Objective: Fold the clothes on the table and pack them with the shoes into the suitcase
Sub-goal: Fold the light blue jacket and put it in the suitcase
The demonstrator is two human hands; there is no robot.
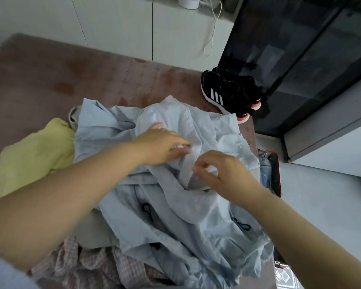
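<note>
Task was at an early stage: left hand (161,147) lay open on the crumpled jacket (175,205) at frame centre, right hand (219,170) pinched its fabric, yellow top (33,155) and plaid shirt (88,265) at left lay unfolded, and shoes (227,92) at upper right stood outside the suitcase (276,174).

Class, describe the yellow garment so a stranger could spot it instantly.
Start at the brown table. Left of the crumpled pale blue jacket lies the yellow garment. Nothing else there is yellow-green: its neighbours are that jacket and a pink checked cloth.
</note>
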